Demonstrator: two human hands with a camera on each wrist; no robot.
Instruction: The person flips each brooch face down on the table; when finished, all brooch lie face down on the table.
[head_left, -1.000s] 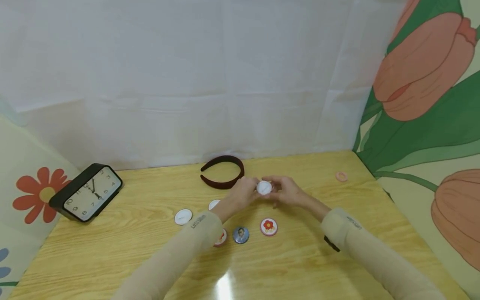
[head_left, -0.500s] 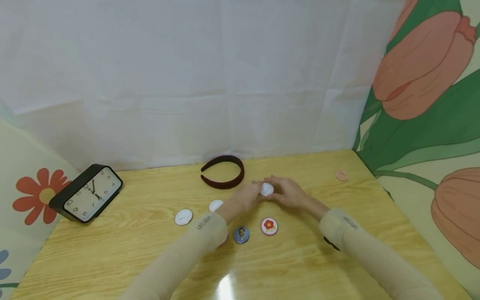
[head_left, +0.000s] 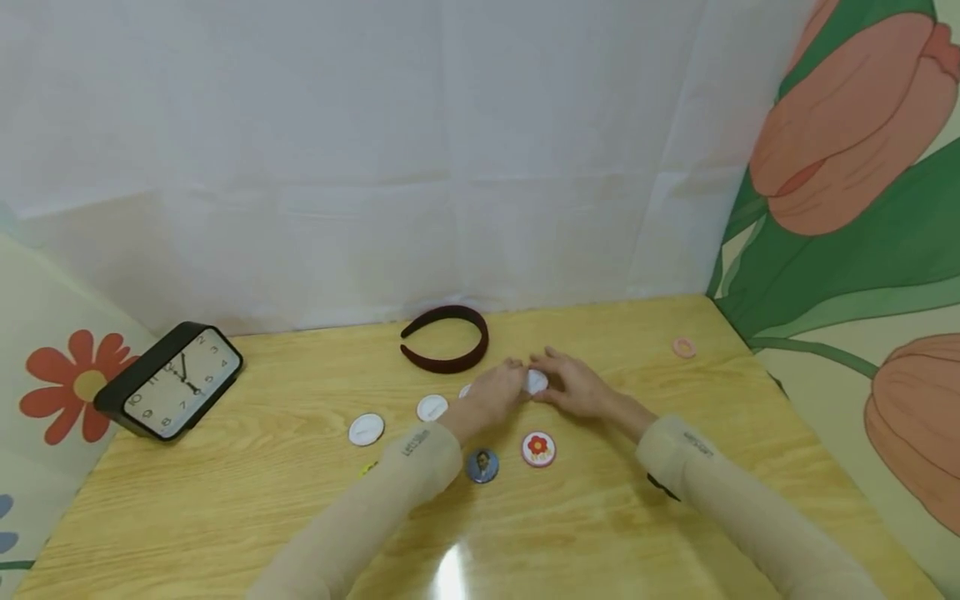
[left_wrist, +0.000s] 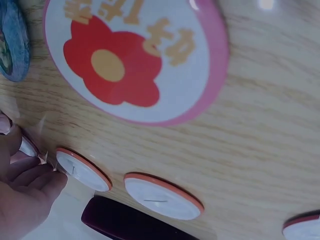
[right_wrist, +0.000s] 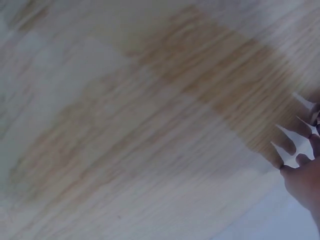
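Both hands meet over the table behind the flower badge. Between them is a round pin badge (head_left: 536,382), white back up, close to the tabletop. My left hand (head_left: 495,393) pinches its left side, and in the left wrist view a white sliver of it shows between thumb and fingers. My right hand (head_left: 576,386) has thumb and forefinger around its right side. Left of the hands lie white-backed badges (head_left: 432,408), one partly covered by the left hand. A red-flower badge (head_left: 538,448) and a blue portrait badge (head_left: 482,465) lie face up nearer me.
A dark headband (head_left: 450,364) lies behind the left hand. The black clock (head_left: 183,379) stands at the far left, and a small pink ring (head_left: 683,347) lies at the right. Something yellow (head_left: 370,468) peeks out beside the left sleeve. A white cloth (head_left: 450,167) hangs along the back edge.
The held badge has shifted slightly right and down toward the table. My left arm has moved right, covering a second flower badge and uncovering the yellow item and part of another white-backed badge.
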